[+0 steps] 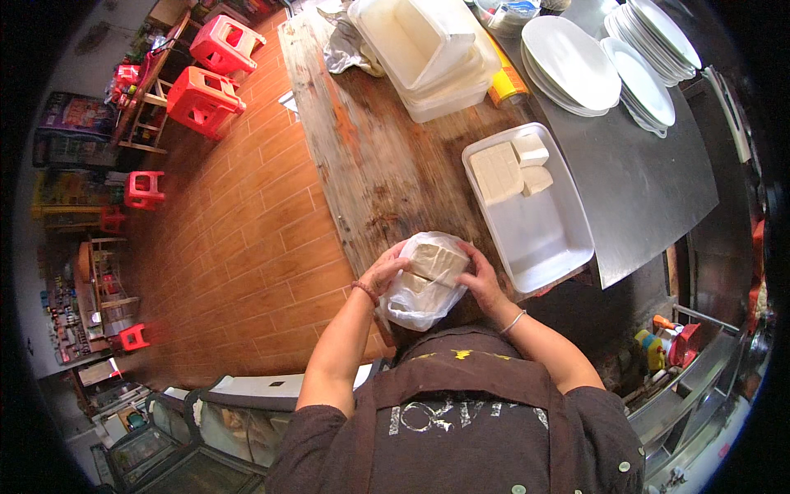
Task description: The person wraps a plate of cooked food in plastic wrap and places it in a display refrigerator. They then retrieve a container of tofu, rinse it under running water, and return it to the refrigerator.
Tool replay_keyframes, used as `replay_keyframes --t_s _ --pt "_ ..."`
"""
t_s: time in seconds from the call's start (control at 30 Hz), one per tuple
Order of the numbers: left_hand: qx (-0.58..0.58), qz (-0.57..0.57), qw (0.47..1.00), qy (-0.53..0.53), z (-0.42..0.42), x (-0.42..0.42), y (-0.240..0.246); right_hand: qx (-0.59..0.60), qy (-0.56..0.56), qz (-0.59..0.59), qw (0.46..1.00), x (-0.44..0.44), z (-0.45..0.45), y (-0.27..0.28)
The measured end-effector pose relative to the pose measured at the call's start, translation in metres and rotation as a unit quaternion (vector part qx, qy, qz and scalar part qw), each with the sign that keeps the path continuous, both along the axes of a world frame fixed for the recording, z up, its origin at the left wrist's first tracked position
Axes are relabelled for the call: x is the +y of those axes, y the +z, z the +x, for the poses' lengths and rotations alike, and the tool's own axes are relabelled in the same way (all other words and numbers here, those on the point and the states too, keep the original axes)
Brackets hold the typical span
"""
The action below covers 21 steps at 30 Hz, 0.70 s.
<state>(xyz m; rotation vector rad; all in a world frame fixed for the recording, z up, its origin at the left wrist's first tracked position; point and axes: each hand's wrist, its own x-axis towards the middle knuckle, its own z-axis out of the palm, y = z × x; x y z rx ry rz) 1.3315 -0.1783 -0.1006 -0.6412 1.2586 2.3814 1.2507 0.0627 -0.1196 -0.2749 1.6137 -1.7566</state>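
A thin white plastic bag (426, 309) with its mouth opened wide lies at the near edge of the wooden table. Inside it are pale beige blocks that look like tofu (439, 264). My left hand (386, 272) grips the left side of the bag, its thumb along the rim. On the other side, my right hand (484, 281) holds the bag's edge, the thumb against the uppermost block. To the right stands a white plastic tray (543, 234), with one large block (495, 173) and two smaller pieces (531, 150) of the same kind at its far end.
Stacked, cloudy plastic tubs (444, 99) stand at the far side of the wooden table (395, 160), beside a crumpled cloth (352, 52) and a yellow canister (509, 80). White plates (571, 65) are piled on the metal surface (636, 179) at right. Red stools (203, 102) stand on the tiled floor.
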Motion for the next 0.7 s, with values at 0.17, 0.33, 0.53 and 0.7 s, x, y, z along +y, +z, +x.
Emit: replay_keyframes --t_s 0.17,0.33,0.53,0.7 --pt "-0.054 -0.035 0.997 0.046 -0.005 0.011 0.003 0.058 0.013 0.073 0.996 0.005 0.009 -0.002" --pt "-0.072 -0.091 0.993 0.036 -0.009 0.016 0.003 -0.058 -0.055 0.057 0.995 -0.016 0.017 0.009" --pt "-0.034 -0.112 0.993 0.028 -0.004 0.018 0.002 0.152 -0.078 0.218 0.961 -0.041 0.029 0.012" --pt "-0.062 -0.106 0.99 0.065 -0.003 0.018 -0.009 -0.007 -0.094 0.115 0.989 -0.016 0.032 -0.009"
